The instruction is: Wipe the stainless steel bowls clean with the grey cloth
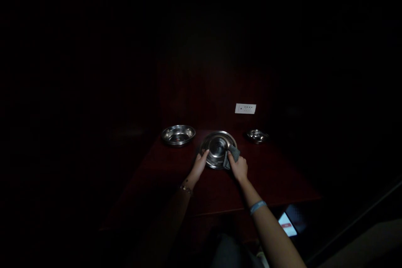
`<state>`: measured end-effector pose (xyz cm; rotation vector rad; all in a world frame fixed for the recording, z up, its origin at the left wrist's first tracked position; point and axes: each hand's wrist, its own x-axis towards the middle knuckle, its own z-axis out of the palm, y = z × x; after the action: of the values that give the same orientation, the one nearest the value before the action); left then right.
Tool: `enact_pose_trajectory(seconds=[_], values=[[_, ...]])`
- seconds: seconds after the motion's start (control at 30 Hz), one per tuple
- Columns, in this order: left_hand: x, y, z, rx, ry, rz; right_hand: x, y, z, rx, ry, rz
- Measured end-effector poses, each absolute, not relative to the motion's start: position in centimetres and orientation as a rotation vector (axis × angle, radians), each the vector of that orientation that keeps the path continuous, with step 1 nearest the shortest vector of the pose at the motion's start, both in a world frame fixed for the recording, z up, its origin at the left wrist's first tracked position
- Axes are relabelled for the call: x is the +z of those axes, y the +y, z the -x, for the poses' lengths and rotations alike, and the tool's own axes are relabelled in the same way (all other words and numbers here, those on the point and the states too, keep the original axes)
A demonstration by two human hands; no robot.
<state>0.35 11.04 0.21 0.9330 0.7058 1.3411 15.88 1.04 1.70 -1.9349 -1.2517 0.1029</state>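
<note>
A shiny round metal plate (216,148) is held up over the dark red table, its face tilted toward me. My left hand (199,165) grips its left rim, thumb on the front and the other fingers hidden behind. At the right side of the plate, my right hand (238,167) is closed on a folded grey cloth (231,155), which lies against the plate's surface. Some of the right fingers are hidden by the cloth and plate.
On the table (216,194), a wide metal bowl (178,135) stands at the back left and a smaller metal bowl (257,136) at the back right. A white socket panel (245,109) is on the wall. Below the front edge glows a lit screen (287,225). Surroundings are very dark.
</note>
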Motion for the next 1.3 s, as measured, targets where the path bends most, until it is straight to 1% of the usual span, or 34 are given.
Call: enact_pose_trajectory(seconds=[0.3, 0.63, 0.93, 1.3], values=[[0.12, 11.45, -0.28, 1.347, 0.795, -0.933, 1.66, 1.19, -15.84, 0.107, -1.277, 2.001], [-0.64, 11.64, -0.04, 1.351, 0.818, -1.105, 1.34, 1.48, -16.1, 0.17, -1.25, 1.975], [-0.25, 11.34, 0.13, 1.322, 0.884, -1.198, 1.19, 1.53, -16.11, 0.13, -1.283, 1.941], [-0.78, 11.9, -0.11, 1.331, 0.875, -1.194, 0.92, 1.68, -16.29, 0.146, -1.278, 1.918]])
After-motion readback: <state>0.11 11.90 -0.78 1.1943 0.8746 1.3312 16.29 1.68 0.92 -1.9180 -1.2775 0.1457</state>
